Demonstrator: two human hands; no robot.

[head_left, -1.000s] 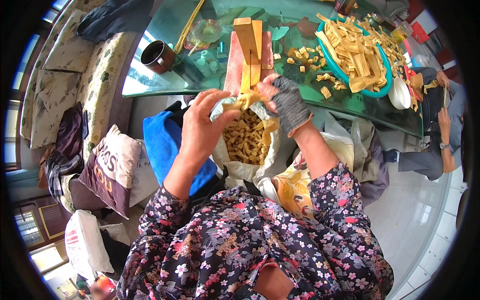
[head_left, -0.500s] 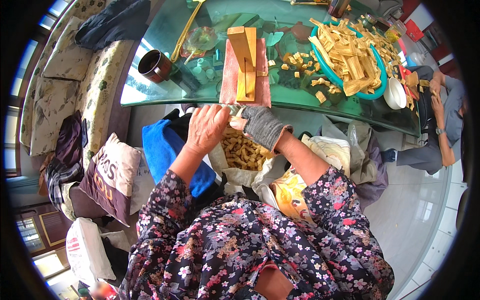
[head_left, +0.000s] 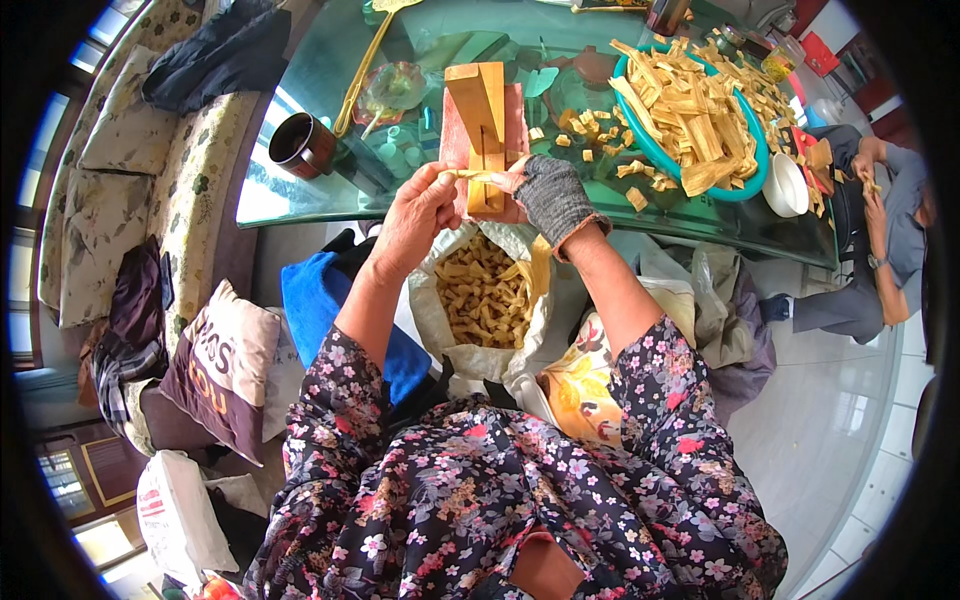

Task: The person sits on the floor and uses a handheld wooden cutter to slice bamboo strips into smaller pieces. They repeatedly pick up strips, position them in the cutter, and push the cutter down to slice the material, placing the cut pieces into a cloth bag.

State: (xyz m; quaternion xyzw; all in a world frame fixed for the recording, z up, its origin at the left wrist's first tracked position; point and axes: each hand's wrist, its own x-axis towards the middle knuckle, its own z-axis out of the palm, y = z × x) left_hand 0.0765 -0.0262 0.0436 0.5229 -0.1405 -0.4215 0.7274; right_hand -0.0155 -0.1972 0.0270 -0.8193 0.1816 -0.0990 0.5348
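Observation:
A thin pale-yellow strip stretches sideways across the front of an upright wooden stand. My left hand is closed in a pinch on the strip's left end. My right hand, in a grey fingerless glove, pinches its right end beside the stand's base. Whether the strip touches the wood, I cannot tell. The stand rests on a pink cloth at the near edge of the glass table. Below my hands, an open white sack holds many small yellowish twisted pieces.
A teal basin heaped with yellowish strips stands at right, near a white bowl. Short cut pieces lie beside it. A dark mug is at left. Another person's hands work at far right.
Both hands have risen from above the sack to the wooden stand and moved apart, with the strip now visible between them. More of the sack's contents shows.

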